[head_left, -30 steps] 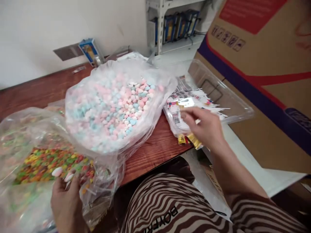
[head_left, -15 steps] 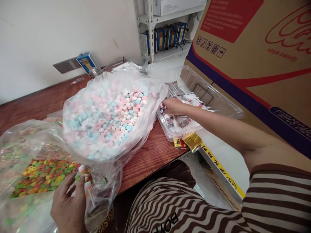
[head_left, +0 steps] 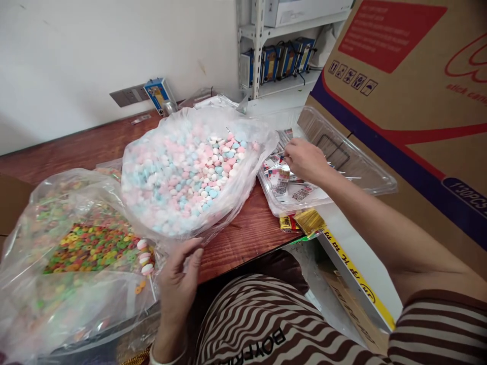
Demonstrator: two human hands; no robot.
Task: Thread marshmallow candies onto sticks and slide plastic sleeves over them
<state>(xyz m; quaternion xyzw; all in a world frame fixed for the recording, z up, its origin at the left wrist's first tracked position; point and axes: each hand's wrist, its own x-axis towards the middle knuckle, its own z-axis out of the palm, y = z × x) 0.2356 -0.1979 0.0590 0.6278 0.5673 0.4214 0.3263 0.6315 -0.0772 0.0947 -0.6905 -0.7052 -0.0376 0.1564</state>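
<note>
My left hand (head_left: pixel 178 286) is raised by the table's front edge, thumb and fingers apart, with nothing between them. To its left, a candy stick (head_left: pixel 144 257) threaded with pale and coloured pieces lies on an opened bag of ring-shaped candies (head_left: pixel 93 243). My right hand (head_left: pixel 307 161) reaches into a clear plastic tray (head_left: pixel 279 205) with its fingers drawn together. What they pinch, if anything, I cannot make out. Printed wrappers (head_left: pixel 300 192) lie in the tray under and around that hand. Between my hands sits a large bag of pink, white and blue candies (head_left: pixel 213 172).
Gold twist ties (head_left: pixel 310 221) lie at the table's front edge below the tray. A large cardboard box (head_left: pixel 403 96) stands on the right. At the back are a wall socket (head_left: pixel 131 95), a small blue device (head_left: pixel 158 94) and a white metal shelf (head_left: pixel 259 50).
My left hand has moved right, off the ring-candy bag, and the candy stick now shows there. My right hand has shifted right and lifted slightly over the tray. The view has turned left.
</note>
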